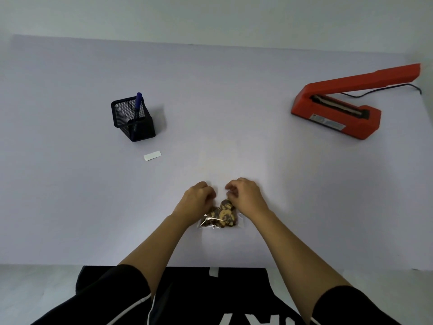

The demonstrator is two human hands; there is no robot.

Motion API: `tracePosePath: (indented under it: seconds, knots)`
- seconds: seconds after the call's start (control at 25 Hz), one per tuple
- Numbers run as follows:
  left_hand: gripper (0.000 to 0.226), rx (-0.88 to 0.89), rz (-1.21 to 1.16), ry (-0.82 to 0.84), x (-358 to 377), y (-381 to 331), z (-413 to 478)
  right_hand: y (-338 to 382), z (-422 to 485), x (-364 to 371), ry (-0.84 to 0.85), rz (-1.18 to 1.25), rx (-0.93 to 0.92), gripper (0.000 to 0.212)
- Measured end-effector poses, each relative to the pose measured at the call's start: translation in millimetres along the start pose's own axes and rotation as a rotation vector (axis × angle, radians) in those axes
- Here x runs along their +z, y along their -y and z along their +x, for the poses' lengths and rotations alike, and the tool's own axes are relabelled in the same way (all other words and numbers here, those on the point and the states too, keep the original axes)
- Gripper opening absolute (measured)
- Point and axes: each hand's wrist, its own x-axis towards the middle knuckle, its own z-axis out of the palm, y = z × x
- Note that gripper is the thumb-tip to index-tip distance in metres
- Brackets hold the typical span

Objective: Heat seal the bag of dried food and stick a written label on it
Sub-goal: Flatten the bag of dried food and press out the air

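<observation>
Pinching the top of the bag (220, 218), left hand (198, 198) and right hand (243, 195) curl their fingers on the film, near edge of the worktop (210, 102). Best to flatten that mouth (no wrinkles!) before the open sealer (335, 109).

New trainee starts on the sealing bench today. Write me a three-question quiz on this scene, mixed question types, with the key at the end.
1. Fill in: the bag of dried food is gripped near its top by ____ hand(s).
2. True or false: the arm of the red heat sealer is raised.
3. Where does the white label lie? A) flat on the table, just on the person's side of the mesh pen holder; B) inside the pen holder; C) stuck on the bag.

Key
1. Two: the left hand and the right hand.
2. True.
3. A.
</observation>
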Motion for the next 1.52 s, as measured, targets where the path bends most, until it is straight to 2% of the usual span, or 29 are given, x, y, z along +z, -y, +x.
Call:
tracePosePath:
  seconds: [0.12,0.32,0.48,0.56,0.68,1.0,1.08,1.24,1.36,1.52]
  knots:
    - [0.015,-0.082,-0.02,-0.008,-1.0,-1.1,1.1,-0.4,0.8,0.6,-0.001,0.018,-0.002,0.019]
    - [0.015,-0.118,-0.02,0.007,-2.8,3.2,2.5,-1.3,2.4,-1.4,0.004,-0.035,-0.022,0.017]
    - [0.015,-0.013,0.035,0.035,-4.5,1.8,7.2,-0.3,2.7,0.1,0.029,-0.083,-0.049,0.021]
    - [0.028,0.02,0.053,0.06,-7.9,3.4,13.6,0.4,5.0,-1.0,0.047,-0.092,-0.055,0.026]
    - [0.049,-0.021,0.072,0.13,-15.9,4.3,22.3,0.8,11.2,-4.3,0.087,-0.134,-0.046,0.036]
    - [0.078,0.014,0.166,0.23,-33.0,4.3,39.6,7.3,30.4,-18.8,0.18,-0.238,-0.023,0.065]
    - [0.075,0.03,0.174,0.236,-35.8,6.4,44.7,10.1,35.3,-20.8,0.186,-0.284,-0.017,0.072]
    - [0.052,0.057,0.16,0.177,-37.4,15.3,53.3,12.9,44.3,-22.4,0.203,-0.335,0.022,0.08]
    - [0.061,-0.001,0.127,0.165,-43.3,19.9,60.4,11.7,49.4,-25.9,0.212,-0.401,0.031,0.085]
    - [0.082,-0.034,0.152,0.211,-51.8,19.4,71.4,9.8,57.0,-32.4,0.228,-0.483,0.044,0.103]
